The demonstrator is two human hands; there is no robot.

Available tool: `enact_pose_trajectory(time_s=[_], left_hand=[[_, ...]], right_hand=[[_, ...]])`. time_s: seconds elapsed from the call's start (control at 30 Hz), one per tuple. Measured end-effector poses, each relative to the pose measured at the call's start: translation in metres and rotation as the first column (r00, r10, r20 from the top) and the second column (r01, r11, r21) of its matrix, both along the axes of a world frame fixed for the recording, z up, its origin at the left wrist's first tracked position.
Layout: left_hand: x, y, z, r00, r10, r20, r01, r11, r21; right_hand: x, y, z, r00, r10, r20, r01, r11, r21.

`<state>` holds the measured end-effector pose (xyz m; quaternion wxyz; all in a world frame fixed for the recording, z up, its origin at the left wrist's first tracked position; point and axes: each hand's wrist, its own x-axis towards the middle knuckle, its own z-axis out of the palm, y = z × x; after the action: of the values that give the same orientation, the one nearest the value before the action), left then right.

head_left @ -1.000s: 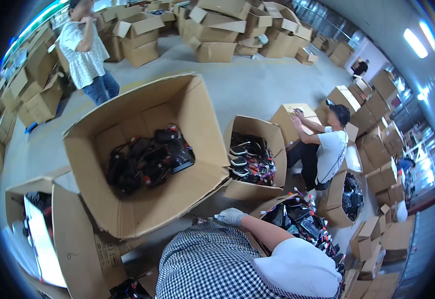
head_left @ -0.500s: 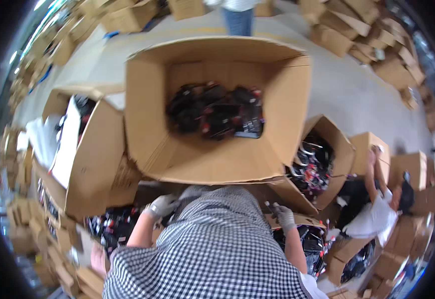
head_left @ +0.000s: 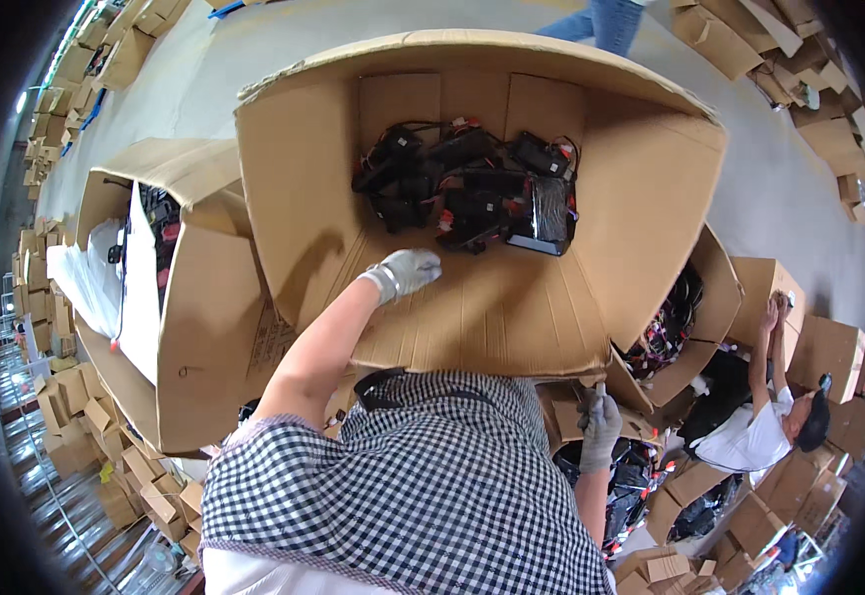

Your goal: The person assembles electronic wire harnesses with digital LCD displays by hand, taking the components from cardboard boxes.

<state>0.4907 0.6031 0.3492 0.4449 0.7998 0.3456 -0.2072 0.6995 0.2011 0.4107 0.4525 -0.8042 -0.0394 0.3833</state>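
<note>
A large open cardboard box [head_left: 304, 188] stands right in front of me. On its bottom lie several black electronic units [head_left: 472, 210] with thin cables and small red and white connectors; one [head_left: 549, 208] looks wrapped in clear plastic. My left hand [head_left: 408, 272], in a pale work glove, reaches over the near wall into the box. Its fingers are stretched out, with nothing seen in them, short of the units. Beside the box's near right corner, my right hand [head_left: 600, 428], also gloved, is closed. A small thin end sticks up from its fingers; what it belongs to cannot be made out.
An open carton [head_left: 204, 337] with a white sheet and dark parts stands at the left. To the right, another carton [head_left: 715, 327] holds cables. A co-worker [head_left: 760, 431] bends over a box farther right. A person in jeans [head_left: 606, 25] is at the far side.
My left hand has moved from beside my waist up into the box. My right hand has come to the box's near right corner. The person in jeans has moved right.
</note>
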Motion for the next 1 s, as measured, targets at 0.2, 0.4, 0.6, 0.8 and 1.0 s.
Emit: enact_pose_trajectory(time_s=[0.2,0.4,0.6,0.8,1.0], left_hand=[[0.137,0.113,-0.028,0.999,0.029,0.035,-0.04,0.923,0.382],[0.171,0.226,-0.08,0.888,-0.449,-0.096,0.363,0.561,0.744],[0.211,0.225,-0.156,0.939,-0.317,-0.13,0.338,0.796,0.502],[0.158,0.199,-0.191,0.979,-0.036,0.203,-0.052,0.911,0.41],[0.126,0.084,-0.073,0.955,-0.112,-0.275,0.164,0.971,0.175]], right_hand=[[-0.027,0.009,0.001,0.969,-0.106,0.222,0.111,0.994,-0.011],[-0.062,0.069,0.031,0.941,-0.242,-0.236,0.187,0.955,-0.232],[-0.101,0.047,0.025,0.974,-0.22,-0.06,0.196,0.942,-0.272],[-0.098,0.058,0.019,0.996,-0.019,-0.093,-0.005,0.967,-0.254],[-0.088,0.06,0.017,0.976,0.174,0.131,-0.14,0.963,-0.232]])
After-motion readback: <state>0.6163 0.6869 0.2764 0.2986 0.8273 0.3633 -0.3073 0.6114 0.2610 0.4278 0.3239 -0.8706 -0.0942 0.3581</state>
